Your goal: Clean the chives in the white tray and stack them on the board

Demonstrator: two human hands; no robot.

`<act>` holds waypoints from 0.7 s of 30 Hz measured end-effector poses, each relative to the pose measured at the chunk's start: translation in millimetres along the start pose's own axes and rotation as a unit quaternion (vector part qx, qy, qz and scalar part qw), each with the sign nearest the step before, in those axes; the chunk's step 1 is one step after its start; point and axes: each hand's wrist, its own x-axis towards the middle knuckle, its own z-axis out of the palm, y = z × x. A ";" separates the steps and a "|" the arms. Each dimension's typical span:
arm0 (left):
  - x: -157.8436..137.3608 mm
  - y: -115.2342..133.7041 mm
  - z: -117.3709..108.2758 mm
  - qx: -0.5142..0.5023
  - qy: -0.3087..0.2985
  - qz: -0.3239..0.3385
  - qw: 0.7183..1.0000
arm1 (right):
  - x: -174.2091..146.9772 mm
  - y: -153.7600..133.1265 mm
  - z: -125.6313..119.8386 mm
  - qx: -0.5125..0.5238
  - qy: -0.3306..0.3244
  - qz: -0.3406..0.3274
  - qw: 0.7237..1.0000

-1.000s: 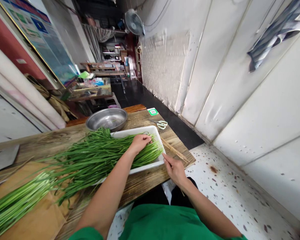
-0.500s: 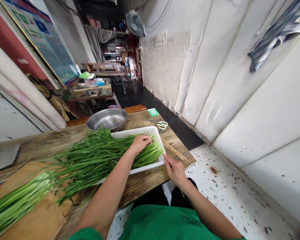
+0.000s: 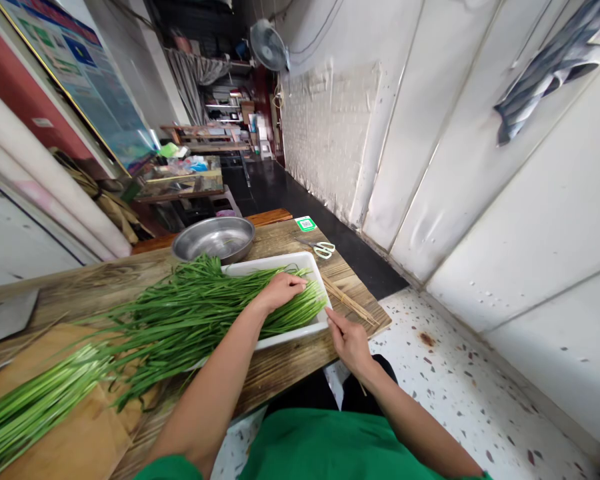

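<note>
Long green garlic chives (image 3: 195,320) lie in a thick heap in a white tray (image 3: 319,267), their pale cut ends to the right. My left hand (image 3: 280,291) is on top of the heap, its fingers pinched closed at the pale ends of some chives. By the tray's near right corner, my right hand (image 3: 349,339) is closed, thumb against forefinger. A thin straw-coloured strand (image 3: 363,389) shows below my right wrist and appears to run from this hand; its upper part is hidden. Dry straw strands (image 3: 350,300) lie right of the tray.
Green-handled scissors (image 3: 324,249) and a green code card (image 3: 305,224) lie near the table's far right corner. A steel basin (image 3: 214,239) stands behind the tray. To the left are more chives (image 3: 45,393) on brown board (image 3: 95,433) and a cleaver blade (image 3: 10,317).
My left hand has shifted slightly down and right over the pale chive ends. My right hand has hardly moved.
</note>
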 end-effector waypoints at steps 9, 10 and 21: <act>6.2 -5.4 -16.6 0.174 0.128 -0.034 0.976 | -1.4 0.1 0.7 -0.003 0.004 0.006 1.000; 8.5 -5.9 -17.0 0.191 0.131 -0.048 0.972 | -1.6 0.2 1.0 -0.002 0.007 0.005 1.000; 33.3 -17.3 -6.7 0.217 0.135 -0.078 0.964 | 0.4 -3.6 -2.0 -0.009 -0.011 0.013 1.000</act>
